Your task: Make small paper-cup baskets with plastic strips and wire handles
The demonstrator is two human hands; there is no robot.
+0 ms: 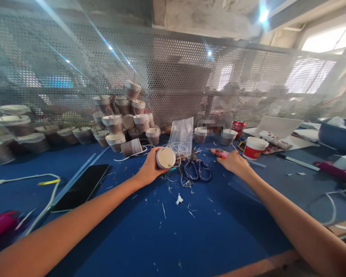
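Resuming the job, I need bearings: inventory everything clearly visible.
Held pot: one, cream, centre
Other pots: many, brown/white, mostly left
Strip bundle: one, whitish, back
Scissors: one, blue, centre
Tool: one, red, right
Phone: one, black, left
Can: one, red, right
Paper cup: one, red/white, right
Bowl: one, blue, right
Scraps: many, white, centre
Table: one, blue, beneath
Panel: one, grey, back
Left grip: one, on held pot
Right grip: one, on tool

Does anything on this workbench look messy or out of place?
Yes. One cup lies on its side, just left of the left hand, while most nearby cups stand upright. White scraps also litter the blue tabletop on the near side of the scissors, so it looks untidy.
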